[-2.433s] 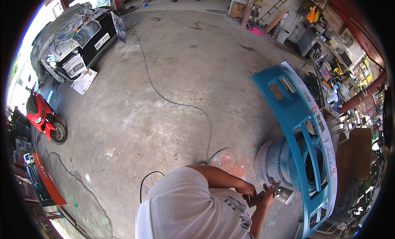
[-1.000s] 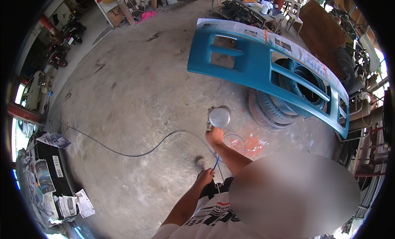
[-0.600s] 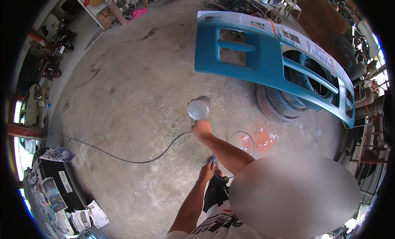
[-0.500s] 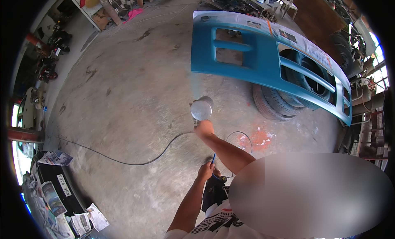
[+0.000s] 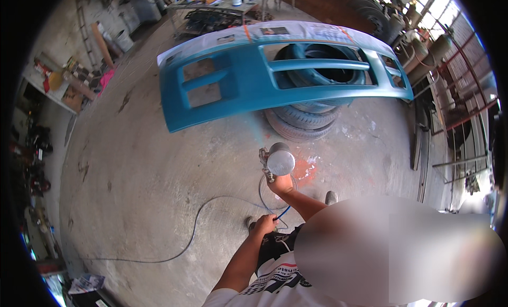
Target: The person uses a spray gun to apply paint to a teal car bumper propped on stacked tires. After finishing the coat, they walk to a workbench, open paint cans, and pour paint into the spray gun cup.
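Note:
My right hand point(image 5: 280, 185) is wrapped round the handle of a paint spray gun point(image 5: 281, 160) with a round silver cup on top. Just beyond it, a faint teal mist hangs toward a teal car bumper point(image 5: 238, 87). The bumper rests across a stack of tyres point(image 5: 304, 121), its upper edge covered with white masking sheet and paper. Lower down, close to my body, my left hand point(image 5: 264, 224) is closed on a blue air hose point(image 5: 283, 213). The gun and the bumper are apart. My right fingers are partly hidden by the cup.
The dark hose point(image 5: 197, 222) loops across the concrete floor to the left. Behind the bumper stands a cluttered worktable point(image 5: 211, 6). Gas cylinders point(image 5: 434, 56) and a metal rack point(image 5: 460, 161) line the right side. Newspaper point(image 5: 87, 283) lies on a dark object at lower left.
My view has turned to the right, so the bumper appears further left. The spray gun has moved rightward along the bumper with my right hand. My left hand still holds the hose.

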The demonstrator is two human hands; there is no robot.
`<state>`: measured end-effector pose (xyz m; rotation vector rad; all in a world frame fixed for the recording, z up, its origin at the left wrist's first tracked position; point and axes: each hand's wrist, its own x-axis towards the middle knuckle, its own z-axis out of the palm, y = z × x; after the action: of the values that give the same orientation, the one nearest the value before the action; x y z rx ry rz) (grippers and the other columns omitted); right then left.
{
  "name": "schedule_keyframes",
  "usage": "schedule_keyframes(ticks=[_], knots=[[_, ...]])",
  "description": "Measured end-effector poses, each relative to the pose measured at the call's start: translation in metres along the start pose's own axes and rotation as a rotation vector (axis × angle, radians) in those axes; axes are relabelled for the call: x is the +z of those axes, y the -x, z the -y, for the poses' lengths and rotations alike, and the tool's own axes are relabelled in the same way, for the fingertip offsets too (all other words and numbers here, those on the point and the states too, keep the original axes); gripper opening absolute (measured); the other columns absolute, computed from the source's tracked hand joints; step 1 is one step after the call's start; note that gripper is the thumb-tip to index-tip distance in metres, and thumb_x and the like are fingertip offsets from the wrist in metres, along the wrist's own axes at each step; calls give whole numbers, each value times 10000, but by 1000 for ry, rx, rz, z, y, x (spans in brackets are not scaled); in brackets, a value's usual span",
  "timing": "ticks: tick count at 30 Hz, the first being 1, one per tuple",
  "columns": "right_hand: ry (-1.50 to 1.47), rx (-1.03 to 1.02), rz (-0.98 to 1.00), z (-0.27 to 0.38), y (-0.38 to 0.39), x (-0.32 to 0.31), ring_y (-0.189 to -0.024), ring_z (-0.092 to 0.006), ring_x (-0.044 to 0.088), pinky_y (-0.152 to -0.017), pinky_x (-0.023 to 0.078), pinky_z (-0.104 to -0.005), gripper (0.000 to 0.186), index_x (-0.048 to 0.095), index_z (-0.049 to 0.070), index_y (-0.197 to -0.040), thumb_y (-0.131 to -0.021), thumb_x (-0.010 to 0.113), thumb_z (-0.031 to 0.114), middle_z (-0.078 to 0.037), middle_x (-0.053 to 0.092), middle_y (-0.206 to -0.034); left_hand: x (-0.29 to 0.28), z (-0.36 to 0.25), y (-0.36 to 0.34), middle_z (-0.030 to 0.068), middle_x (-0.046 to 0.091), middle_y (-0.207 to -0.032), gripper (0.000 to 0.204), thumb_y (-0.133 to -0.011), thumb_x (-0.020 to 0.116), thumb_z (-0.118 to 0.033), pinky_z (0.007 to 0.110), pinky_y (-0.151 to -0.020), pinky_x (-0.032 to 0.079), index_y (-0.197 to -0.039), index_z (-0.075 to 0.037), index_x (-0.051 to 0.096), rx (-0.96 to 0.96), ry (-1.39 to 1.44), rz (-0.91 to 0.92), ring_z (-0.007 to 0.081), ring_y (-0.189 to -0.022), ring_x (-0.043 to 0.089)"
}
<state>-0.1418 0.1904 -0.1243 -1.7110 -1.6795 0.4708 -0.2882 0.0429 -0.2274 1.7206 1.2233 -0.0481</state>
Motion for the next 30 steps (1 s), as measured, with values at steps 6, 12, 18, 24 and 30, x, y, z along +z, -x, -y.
schedule_keyframes(ticks=[6, 12, 18, 24, 30], knots=[[-106, 45, -22, -113, -4, -148, -1115, -446, 596, -924, 480, -495, 408, 599, 111, -1297, -905, 675, 198, -215, 638, -1210, 63, -105, -78, 139, 706, -1072, 331, -802, 757, -439, 533, -883, 509, -967, -156, 708, 175, -276, 94, 371, -1047, 667], [-155, 13, -33, -272, -24, -321, -1258, -458, 534, -1027, 447, -489, 548, 513, 125, -1433, -914, 684, 154, -222, 591, -1342, 152, -234, -158, 134, 700, -873, 336, -736, 813, -342, 397, -760, 522, -891, -91, 651, -62, -58, 424, 275, -834, 681], [-70, 163, -72, -409, -46, -480, -1226, -447, 570, -1004, 470, -473, 538, 546, 131, -1406, -897, 719, 132, -208, 637, -1295, 212, -361, -210, 104, 707, -876, 337, -737, 819, -344, 402, -770, 526, -911, -108, 654, 54, -140, 429, 287, -846, 686], [-97, 477, -148, -526, -58, -603, -1042, -400, 671, -805, 558, -431, 548, 580, 194, -1402, -885, 761, 184, -187, 731, -1002, 229, -448, -271, 77, 716, -945, 292, -759, 826, -340, 372, -771, 521, -902, -123, 691, 216, -250, 514, 239, -845, 686], [-85, 441, -383, -643, -77, -691, -996, -407, 671, -748, 553, -410, 453, 646, 94, -1283, -871, 783, 224, -227, 715, -912, 247, -521, -319, 51, 704, -833, 435, -794, 827, -387, 336, -761, 522, -1136, -163, 677, 79, 178, 677, 160, -774, 670]])
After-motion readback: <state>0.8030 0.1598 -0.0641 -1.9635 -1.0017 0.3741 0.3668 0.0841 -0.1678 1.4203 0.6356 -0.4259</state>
